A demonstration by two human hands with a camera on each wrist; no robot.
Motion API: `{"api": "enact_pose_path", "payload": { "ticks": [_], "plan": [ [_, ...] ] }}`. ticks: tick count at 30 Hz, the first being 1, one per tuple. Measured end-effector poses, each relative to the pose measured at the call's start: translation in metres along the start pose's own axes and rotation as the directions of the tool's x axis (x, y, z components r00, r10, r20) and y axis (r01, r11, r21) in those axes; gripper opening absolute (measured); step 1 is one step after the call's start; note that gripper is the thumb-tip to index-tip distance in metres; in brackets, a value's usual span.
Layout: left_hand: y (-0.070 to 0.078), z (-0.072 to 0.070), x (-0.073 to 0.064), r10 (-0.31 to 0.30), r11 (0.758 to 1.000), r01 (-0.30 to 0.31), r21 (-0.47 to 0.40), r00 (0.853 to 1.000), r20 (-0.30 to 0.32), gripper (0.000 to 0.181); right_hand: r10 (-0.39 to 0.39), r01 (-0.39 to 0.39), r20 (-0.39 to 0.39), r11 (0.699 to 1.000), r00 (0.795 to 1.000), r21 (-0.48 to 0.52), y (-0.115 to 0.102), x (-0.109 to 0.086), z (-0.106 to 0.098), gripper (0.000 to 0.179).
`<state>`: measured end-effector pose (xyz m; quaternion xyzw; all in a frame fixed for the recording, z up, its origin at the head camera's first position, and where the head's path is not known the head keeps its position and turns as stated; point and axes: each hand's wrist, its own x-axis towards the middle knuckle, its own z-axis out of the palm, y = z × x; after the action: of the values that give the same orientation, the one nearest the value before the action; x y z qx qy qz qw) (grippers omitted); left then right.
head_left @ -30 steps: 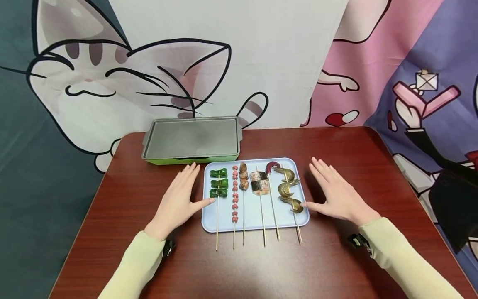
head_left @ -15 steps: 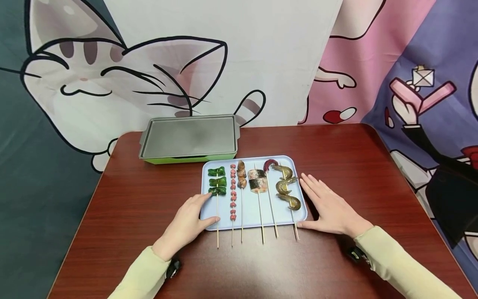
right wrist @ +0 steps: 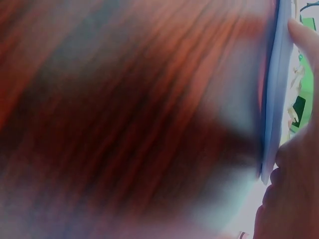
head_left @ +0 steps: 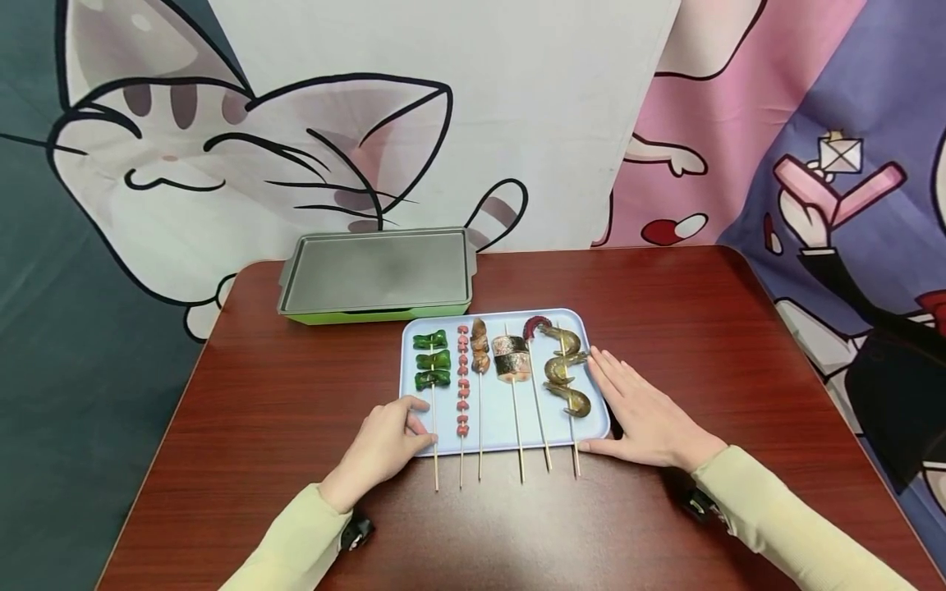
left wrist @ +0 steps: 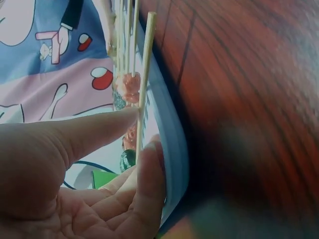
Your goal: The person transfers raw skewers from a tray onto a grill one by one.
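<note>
Pale blue, the tray (head_left: 498, 420) is lying on the reddish-brown table (head_left: 665, 304), bearing six skewers. Near its left front corner, the left hand (head_left: 380, 443) is pinching the stick of the green vegetable skewer (head_left: 432, 361). Straight-fingered and grasping nothing, the right hand (head_left: 641, 412) is resting along the right rim, beside the shrimp skewer (head_left: 559, 369).
</note>
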<state>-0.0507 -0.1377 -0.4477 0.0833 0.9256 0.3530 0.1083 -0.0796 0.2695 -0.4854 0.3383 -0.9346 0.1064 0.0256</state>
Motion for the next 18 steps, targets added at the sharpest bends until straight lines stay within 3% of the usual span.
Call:
{"api": "enact_pose_path", "payload": {
  "ticks": [8, 18],
  "plan": [
    [0.0008, 0.0020, 0.0034, -0.066, 0.993, 0.072, -0.090, 0.995, 0.073, 0.033, 0.021, -0.021, 0.035, 1.000, 0.999, 0.000, -0.0024, -0.0017, 0.0006, 0.116],
    [0.0014, 0.0020, 0.0093, -0.086, 0.981, 0.105, -0.162, 0.989, 0.118, 0.030, 0.019, -0.019, 0.025, 1.000, 1.000, -0.001, -0.0034, -0.0034, 0.0000, 0.114]
  ]
}}
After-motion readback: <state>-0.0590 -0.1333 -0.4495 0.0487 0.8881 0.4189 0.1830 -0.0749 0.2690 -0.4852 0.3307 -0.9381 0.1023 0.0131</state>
